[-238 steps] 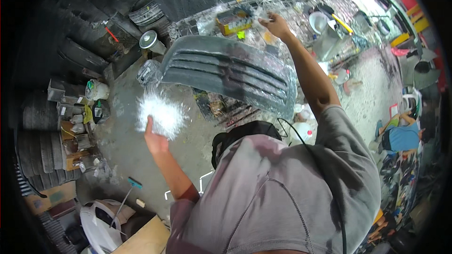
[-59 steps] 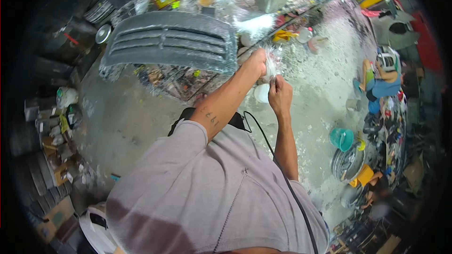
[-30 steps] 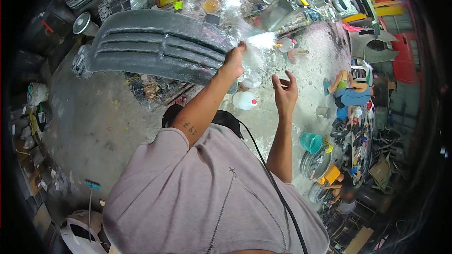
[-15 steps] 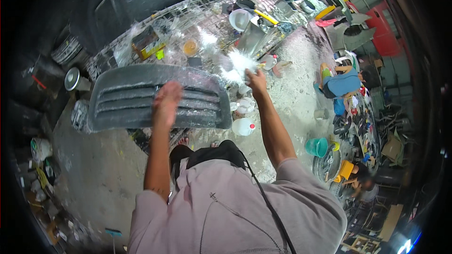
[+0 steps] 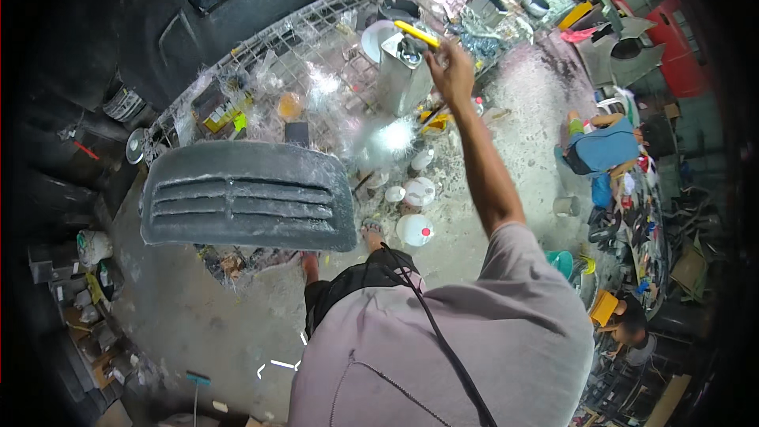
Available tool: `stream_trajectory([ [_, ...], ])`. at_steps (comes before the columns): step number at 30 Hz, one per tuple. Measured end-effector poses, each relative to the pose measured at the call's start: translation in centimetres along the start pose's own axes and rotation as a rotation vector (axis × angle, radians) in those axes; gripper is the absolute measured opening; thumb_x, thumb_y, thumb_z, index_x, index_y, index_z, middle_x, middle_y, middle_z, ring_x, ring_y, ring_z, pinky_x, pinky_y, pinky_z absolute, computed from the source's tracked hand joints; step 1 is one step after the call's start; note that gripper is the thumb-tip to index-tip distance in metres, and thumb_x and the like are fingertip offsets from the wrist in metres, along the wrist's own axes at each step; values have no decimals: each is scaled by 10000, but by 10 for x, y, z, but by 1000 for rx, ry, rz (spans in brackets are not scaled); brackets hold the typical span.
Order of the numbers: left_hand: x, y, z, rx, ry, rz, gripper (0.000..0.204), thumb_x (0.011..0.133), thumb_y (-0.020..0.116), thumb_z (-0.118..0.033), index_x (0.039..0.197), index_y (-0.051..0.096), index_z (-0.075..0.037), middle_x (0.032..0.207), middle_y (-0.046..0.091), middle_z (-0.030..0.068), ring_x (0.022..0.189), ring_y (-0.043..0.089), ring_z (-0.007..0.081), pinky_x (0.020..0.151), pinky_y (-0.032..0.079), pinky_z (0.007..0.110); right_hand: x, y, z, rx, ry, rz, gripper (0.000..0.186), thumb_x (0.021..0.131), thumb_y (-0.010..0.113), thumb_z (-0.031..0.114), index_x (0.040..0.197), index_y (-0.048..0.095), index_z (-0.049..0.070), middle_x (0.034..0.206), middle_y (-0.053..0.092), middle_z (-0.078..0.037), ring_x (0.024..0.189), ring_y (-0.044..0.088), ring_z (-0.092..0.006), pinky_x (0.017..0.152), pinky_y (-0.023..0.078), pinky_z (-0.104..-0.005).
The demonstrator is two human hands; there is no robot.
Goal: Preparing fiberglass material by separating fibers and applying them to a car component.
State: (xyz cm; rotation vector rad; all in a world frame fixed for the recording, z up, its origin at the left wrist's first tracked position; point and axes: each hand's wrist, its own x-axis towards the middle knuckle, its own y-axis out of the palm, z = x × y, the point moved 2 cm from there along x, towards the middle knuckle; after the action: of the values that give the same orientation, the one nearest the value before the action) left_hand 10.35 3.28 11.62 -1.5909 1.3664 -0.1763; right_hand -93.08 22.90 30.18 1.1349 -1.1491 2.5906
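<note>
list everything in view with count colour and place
curved slatted panel: one, dark grey, left of centre
mesh table: one, greyish, beyond the panel
boxy metal can: one, silver, on the table
slim handle: one, yellow, at the can's top
fuzzy fibre clumps: at least two, white, near the can
red-capped plastic jug: one, whitish, right of the panel
round plastic bucket: one, teal, right
co-workers: two, one blue-topped, right
cloth shirt: one, grey, lower centre
right grip: one, bare, at the handle
left grip: not in view
</note>
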Motion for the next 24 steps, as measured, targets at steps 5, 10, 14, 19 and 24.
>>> stream_trajectory([
  [5,-159,53,54,-176,-370,191,427,1013,520,-211,1343,495,58,1260,595,265,1100,591,435,947,482,462,69,27,-34,-260,-102,479,550,819,689,162,1352,570,97,994,714,-203,918,681,-388,809,520,-488],
  [10,-232,65,77,-210,-403,227,403,1005,531,-206,1325,506,38,1229,604,246,1061,595,406,920,483,446,76,4,-27,-150,-92,410,478,884,644,236,1323,594,54,888,704,-213,803,682,-383,718,527,-441],
  [14,-256,66,103,-213,-417,204,384,999,540,-201,1310,515,22,1204,612,232,1030,599,382,898,483,433,52,-29,-12,245,42,174,359,907,660,140,1251,630,46,840,720,-177,691,693,-270,656,526,-354],
  [19,-271,70,122,-221,-438,184,361,991,551,-196,1292,526,2,1173,621,214,990,604,353,870,484,417,-71,41,16,815,420,666,298,950,654,112,1227,571,36,911,681,-85,766,644,-138,592,513,-257],
  [24,-284,83,135,-235,-461,191,338,984,563,-190,1274,536,-18,1142,630,195,951,609,324,842,484,401,-139,150,11,689,835,738,306,902,702,172,1152,613,19,903,677,-128,730,658,-202,560,556,-315],
])
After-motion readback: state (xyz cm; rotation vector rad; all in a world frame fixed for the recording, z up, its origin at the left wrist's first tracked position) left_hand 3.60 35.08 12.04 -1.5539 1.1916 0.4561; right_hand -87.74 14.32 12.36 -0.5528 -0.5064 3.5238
